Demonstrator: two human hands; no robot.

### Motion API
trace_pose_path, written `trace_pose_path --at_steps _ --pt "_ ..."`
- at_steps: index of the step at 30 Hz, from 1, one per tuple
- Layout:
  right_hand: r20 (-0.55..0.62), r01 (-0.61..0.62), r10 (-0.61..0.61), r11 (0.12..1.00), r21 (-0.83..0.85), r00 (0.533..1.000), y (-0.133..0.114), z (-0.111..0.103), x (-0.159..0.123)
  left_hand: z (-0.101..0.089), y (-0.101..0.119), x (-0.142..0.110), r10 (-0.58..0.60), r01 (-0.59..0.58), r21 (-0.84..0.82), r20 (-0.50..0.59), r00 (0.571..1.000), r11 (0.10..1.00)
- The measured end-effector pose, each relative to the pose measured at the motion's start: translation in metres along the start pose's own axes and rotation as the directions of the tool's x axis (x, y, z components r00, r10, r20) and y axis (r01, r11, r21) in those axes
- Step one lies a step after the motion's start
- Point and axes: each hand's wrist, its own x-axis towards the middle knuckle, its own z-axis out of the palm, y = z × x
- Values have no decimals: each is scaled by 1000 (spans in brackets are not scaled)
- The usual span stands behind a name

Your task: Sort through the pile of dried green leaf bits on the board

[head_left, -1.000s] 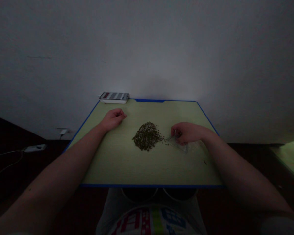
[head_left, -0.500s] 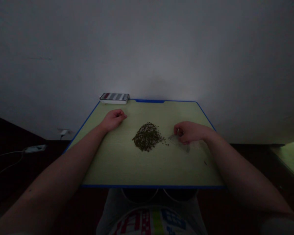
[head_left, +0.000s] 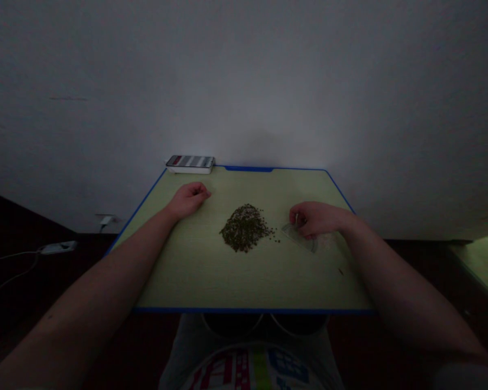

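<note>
A loose heap of small green-brown beans or seeds (head_left: 244,228) lies in the middle of the pale table (head_left: 252,281), with stray ones trailing to its right. To the right of these, my right hand (head_left: 315,219) is closed on a clear plastic protractor (head_left: 306,243), its curved, marked edge showing below the fingers. The hand covers much of the protractor. My left hand (head_left: 188,199) rests on the table left of the heap, fingers curled and thumb pressed to them. Whatever those fingers may hold is hidden.
A phone (head_left: 190,161) lies on a white box (head_left: 189,169) at the table's back left corner. A small dark sliver (head_left: 340,271) lies near the right edge. A wall stands behind. On the floor at left is a power strip (head_left: 59,247) with cables.
The protractor has shifted slightly under my right hand and its curved edge shows more clearly. My left hand and the heap look the same.
</note>
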Motion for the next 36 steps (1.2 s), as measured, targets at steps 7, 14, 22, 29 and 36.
trace_pose_path --at_steps 7,14,22,29,36 --pt "-25 29 -30 999 -23 999 -11 7 1 0 -2 1 13 -13 10 -7 1000 1000" --pt "-30 -12 12 1000 -20 999 -8 6 0 0 -6 2 18 -18 15 9 1000 1000" --pt "11 -71 71 997 38 997 7 -1 1 1 -3 1 -4 4 -19 6 1000 1000" --pt "12 -22 22 1000 14 1000 2 2 1 0 -1 0 4 -4 9 3 1000 1000" --pt "-60 -45 47 998 39 997 -2 6 5 0 -2 0 -11 11 -2 18 1000 1000"
